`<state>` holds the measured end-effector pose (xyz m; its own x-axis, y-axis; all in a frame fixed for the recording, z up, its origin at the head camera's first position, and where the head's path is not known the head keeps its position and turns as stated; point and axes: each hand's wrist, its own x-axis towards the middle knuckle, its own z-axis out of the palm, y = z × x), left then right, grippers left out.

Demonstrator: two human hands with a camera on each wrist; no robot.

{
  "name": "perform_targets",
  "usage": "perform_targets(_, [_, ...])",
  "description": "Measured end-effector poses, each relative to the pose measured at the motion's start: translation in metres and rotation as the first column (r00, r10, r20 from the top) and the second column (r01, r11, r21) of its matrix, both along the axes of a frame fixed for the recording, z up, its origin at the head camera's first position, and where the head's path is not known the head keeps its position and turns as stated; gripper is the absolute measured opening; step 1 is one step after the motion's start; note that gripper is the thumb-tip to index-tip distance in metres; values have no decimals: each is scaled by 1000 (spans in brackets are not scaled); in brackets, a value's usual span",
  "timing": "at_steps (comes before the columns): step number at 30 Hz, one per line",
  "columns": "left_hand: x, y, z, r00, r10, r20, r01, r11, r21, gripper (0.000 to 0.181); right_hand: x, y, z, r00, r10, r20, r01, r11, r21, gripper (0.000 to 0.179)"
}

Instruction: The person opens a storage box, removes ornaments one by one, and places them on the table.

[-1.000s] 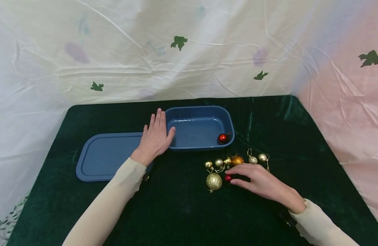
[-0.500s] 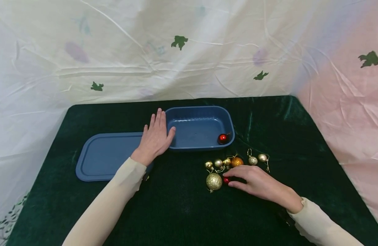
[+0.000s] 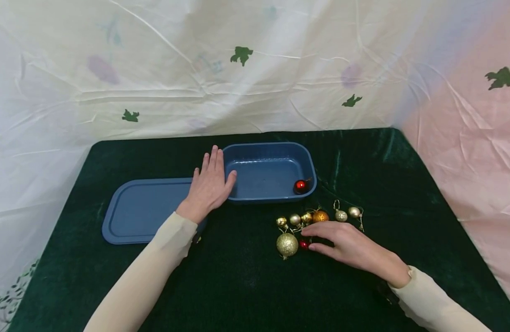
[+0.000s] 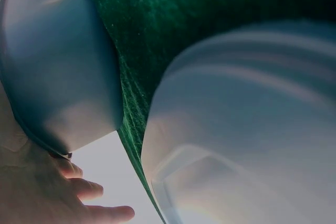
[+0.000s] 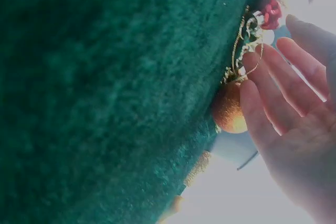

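Note:
My left hand [image 3: 209, 184] lies with straight fingers against the left side of the blue container [image 3: 271, 200]. A shiny dark red bauble [image 3: 301, 186] sits in that container's near right corner. Just beyond the fingertips of my right hand [image 3: 348, 242] is a small red ornament [image 3: 303, 244], which looks textured in the right wrist view. The right hand's fingers are spread and loosely bent, with nothing gripped. Left of the red ornament lies a large glittery gold bauble [image 3: 287, 245]. An orange bauble [image 3: 320, 216] is behind the right fingers, near them in the right wrist view.
The blue lid [image 3: 151, 212] lies flat on the left, partly behind the left forearm. Several small gold baubles [image 3: 294, 220] with looped strings sit in front of the container. A champagne bauble [image 3: 354, 212] is farther right. Dark green cloth [image 3: 246, 281] covers the table.
My right hand has shifted slightly left. The small red ornament has moved left, out from between thumb and fingers, and the large gold bauble has shifted slightly left. My left hand stays put.

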<state>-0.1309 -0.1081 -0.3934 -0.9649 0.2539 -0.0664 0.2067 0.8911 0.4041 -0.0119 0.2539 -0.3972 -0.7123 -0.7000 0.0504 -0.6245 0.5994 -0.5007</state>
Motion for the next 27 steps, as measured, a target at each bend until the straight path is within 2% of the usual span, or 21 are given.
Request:
perform_targets(8, [-1, -1, 0, 1000, 0, 0, 0, 1000, -4, 81, -6, 5, 13, 996, -25, -84, 16, 994, -108, 32])
perform_targets(13, [-2, -1, 0, 1000, -3, 2, 3, 1000, -5, 81, -19, 12, 25, 989, -83, -126, 62, 986, -157, 36])
perform_targets(19, [-1, 0, 1, 1000, -2, 1, 2, 1000, -12, 82, -41, 18, 34, 960, -191, -205, 148, 967, -207, 37])
perform_targets(23, [0, -1, 2, 1000, -6, 2, 6, 1000, -25, 83, -55, 20, 34, 950, -242, -199, 202, 959, -199, 33])
perform_targets(27, [-1, -1, 6, 1000, -13, -15, 12, 998, -56, 86, -64, 21, 29, 954, -256, -155, 237, 962, -133, 37])
